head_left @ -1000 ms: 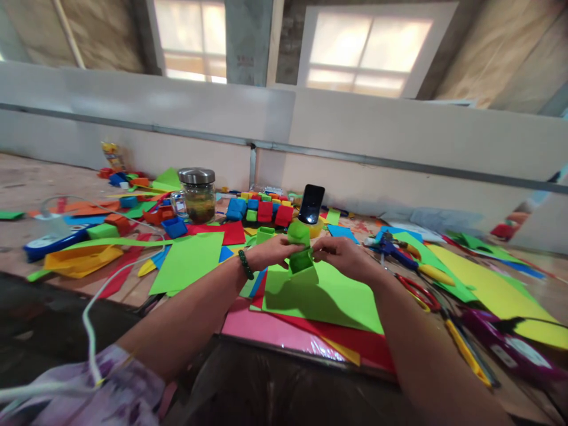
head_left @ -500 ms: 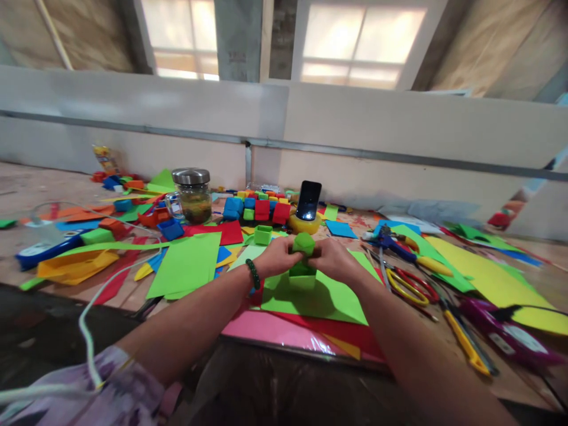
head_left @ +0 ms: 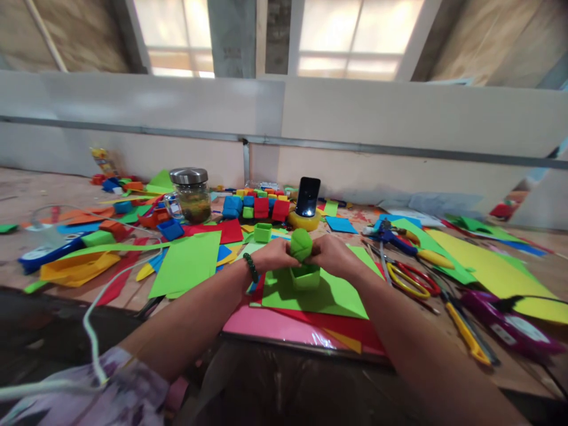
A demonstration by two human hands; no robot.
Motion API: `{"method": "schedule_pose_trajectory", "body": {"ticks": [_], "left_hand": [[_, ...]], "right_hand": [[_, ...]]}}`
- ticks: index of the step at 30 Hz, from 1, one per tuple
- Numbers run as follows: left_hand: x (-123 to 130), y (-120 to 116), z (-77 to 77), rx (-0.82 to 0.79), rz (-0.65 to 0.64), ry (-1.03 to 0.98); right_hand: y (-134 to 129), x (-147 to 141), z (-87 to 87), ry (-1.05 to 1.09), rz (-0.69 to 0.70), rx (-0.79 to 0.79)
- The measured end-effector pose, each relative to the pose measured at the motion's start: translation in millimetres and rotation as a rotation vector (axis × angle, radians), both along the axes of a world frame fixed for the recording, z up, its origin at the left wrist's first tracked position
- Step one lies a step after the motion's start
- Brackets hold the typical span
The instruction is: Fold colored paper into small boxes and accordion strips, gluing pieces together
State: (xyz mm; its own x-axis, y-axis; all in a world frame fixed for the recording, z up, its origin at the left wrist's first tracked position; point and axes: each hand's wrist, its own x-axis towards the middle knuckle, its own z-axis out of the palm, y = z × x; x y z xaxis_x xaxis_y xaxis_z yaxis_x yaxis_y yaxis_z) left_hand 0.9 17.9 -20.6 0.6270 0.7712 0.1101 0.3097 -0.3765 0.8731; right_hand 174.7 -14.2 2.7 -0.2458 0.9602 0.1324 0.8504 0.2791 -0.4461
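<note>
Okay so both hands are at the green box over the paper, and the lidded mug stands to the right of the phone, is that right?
Not quite: the lidded mug stands to the left of the phone, as the head view shows. Both hands are at the green box over the paper.

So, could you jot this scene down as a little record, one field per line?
Left hand: at one side of a rounded green piece
Right hand: at its other side
Below the piece: green box, over a green sheet
Farther back: phone, lidded glass mug
To the right: scissors, purple device
</note>
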Motion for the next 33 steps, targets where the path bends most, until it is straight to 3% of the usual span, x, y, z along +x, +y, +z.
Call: {"method": "schedule_pose_trajectory", "body": {"ticks": [6,9,13,15,20,28,31,33], "left_hand": [[-4,2,-0.2,0.192,0.208,0.07],[-7,0,7.5,0.348,0.327,0.007],[-15,-10,20.2,0.78,0.427,-0.288],[-18,-16,23.1,0.968,0.398,-0.419],[-17,-25,22.2,1.161,0.309,-0.49],[-13,-27,17.7,1.267,0.283,-0.391],[-12,-27,16.5,1.249,0.362,-0.378],[-12,-23,17.1,1.108,0.416,-0.367]], "right_hand": [[0,-6,-1.8,0.239,0.186,0.052],[2,-5,5.1,0.523,0.091,0.081],[2,-2,16.4,1.07,0.117,0.06],[0,-2,18.9,1.188,0.151,0.023],[-7,-4,20.0,1.063,0.131,-0.02],[-15,-5,28.7,0.877,0.074,0.062],[-18,-3,32.4,0.885,0.116,0.137],[-20,-1,34.1,0.837,0.228,0.167]]}}
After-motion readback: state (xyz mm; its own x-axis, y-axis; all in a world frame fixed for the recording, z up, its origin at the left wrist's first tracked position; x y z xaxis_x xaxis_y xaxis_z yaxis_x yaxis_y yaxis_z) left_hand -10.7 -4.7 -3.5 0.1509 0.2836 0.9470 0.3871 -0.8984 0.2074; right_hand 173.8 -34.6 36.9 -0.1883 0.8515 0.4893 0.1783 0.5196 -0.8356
